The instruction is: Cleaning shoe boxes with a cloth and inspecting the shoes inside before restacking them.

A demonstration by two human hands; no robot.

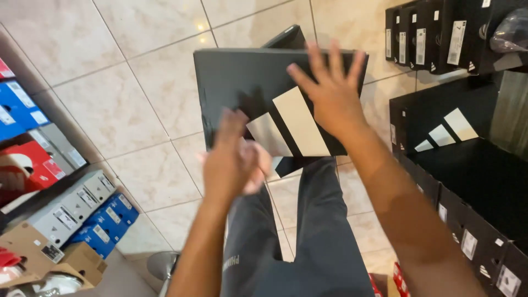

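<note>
A: Nearest the lens, what shows?

B: The person's grey trousers (324,231), with both forearms reaching out over them. Beyond lies the tile floor (137,99), largest of all, flanked by black boxes (467,181) stacked on the right and blue, grey and red boxes (66,203) on the left.

A: And the box in hand?

B: A black lid (242,88) with pale stripes sits across the knees, its long side running left to right, straight ahead of both hands.

A: The hands?

B: The right hand (330,93) lies flat on the lid, fingers spread. The left hand (234,159) is blurred at the near edge, closer to the body; whether it grips, I cannot tell.
</note>
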